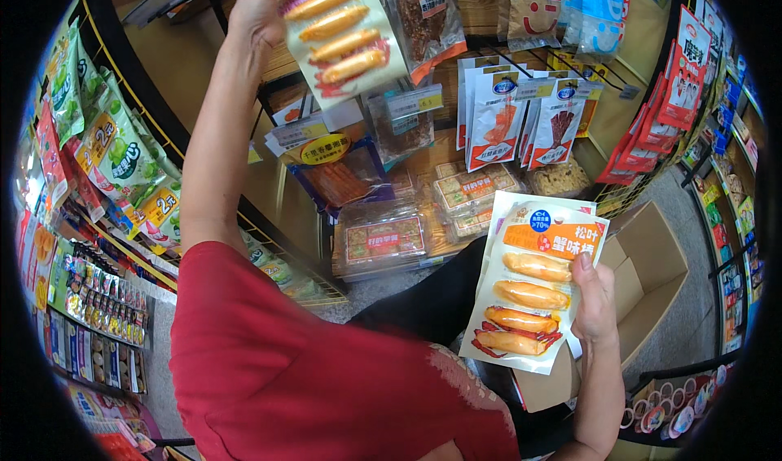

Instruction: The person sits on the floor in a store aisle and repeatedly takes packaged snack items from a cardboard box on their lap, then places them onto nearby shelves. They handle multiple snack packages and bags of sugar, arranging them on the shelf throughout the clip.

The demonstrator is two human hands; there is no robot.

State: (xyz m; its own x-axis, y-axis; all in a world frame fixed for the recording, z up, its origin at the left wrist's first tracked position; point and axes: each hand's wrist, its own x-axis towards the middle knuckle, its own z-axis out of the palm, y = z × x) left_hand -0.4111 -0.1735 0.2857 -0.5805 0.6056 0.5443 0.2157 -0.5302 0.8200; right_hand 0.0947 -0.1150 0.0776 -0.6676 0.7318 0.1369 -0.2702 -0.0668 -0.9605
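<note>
My left hand (pixel 264 6), raised at the upper left, grips the top edge of a flat snack pack (pixel 343 36) picturing crab-flavoured sticks. That pack hangs in front of the rack, close to a hanging bag of dark brown food (pixel 421 18). Lower on the right, my right hand (pixel 594 302) holds a similar pack (pixel 533 284) with an orange panel, its thumb across the front. At least one more pack (pixel 502 201) shows behind it, mostly hidden. Both packs face up towards me.
An open cardboard box (pixel 650 278) stands on the floor at right. White snack packets (pixel 498 116) hang on hooks ahead. Clear boxes of pastries (pixel 385 235) lie on the low wooden shelf. Green bags (pixel 119 149) line the left rack, red packets (pixel 684 70) the right.
</note>
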